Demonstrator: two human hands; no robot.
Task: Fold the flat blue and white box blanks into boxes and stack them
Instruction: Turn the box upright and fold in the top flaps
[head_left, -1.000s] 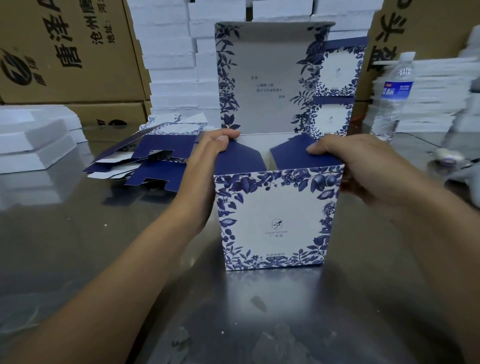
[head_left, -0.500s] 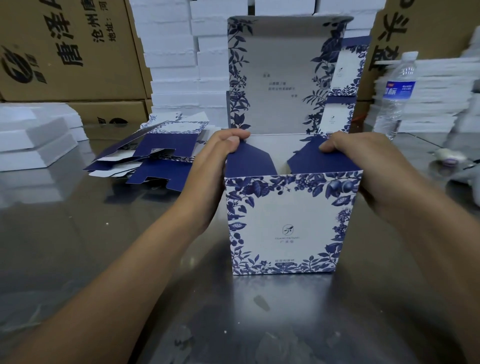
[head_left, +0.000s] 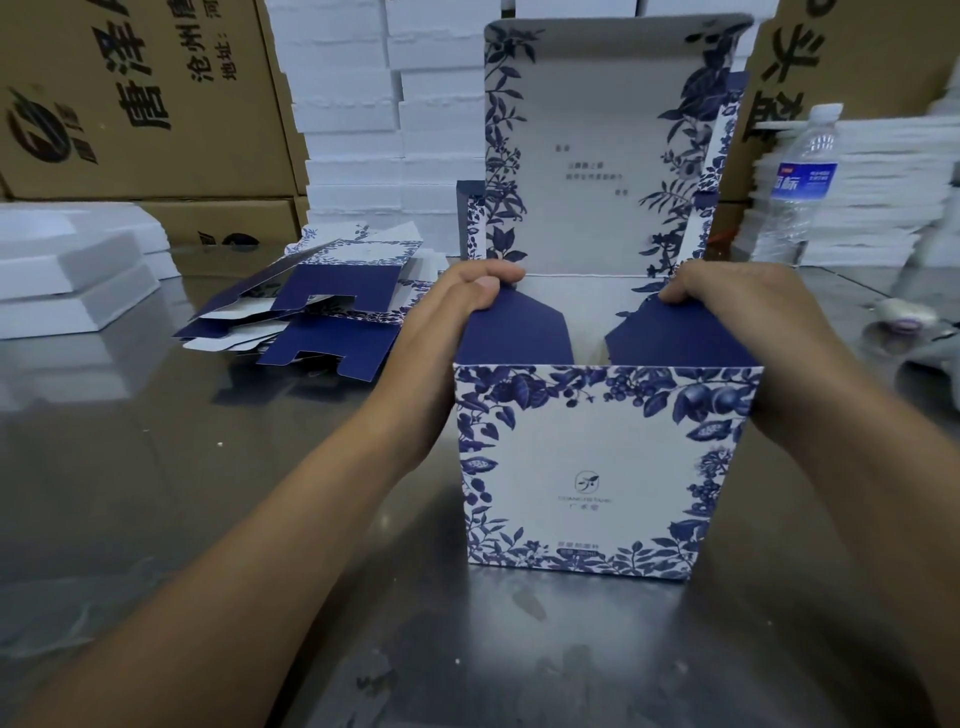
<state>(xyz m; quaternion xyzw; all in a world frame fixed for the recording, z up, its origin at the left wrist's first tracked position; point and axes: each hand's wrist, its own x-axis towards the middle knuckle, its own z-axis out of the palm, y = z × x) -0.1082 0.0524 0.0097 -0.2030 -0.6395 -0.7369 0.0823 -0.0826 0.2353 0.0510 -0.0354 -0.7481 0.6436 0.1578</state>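
Currently both hands are pinching the box (head_left: 597, 467) side flaps, left hand (head_left: 457, 317) and right hand (head_left: 748, 322); pressing them level before closing the lid (head_left: 597, 135) seems best.

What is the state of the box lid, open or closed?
Open. The lid stands upright at the box's rear; the left hand and the right hand hold the two blue side flaps inward, a gap between them.

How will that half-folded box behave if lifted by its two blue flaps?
Probably light: the box looks like thin printed card, seemingly empty inside. The blue flaps would likely bend rather than carry it. The tall upright lid may tip it backward if pushed.
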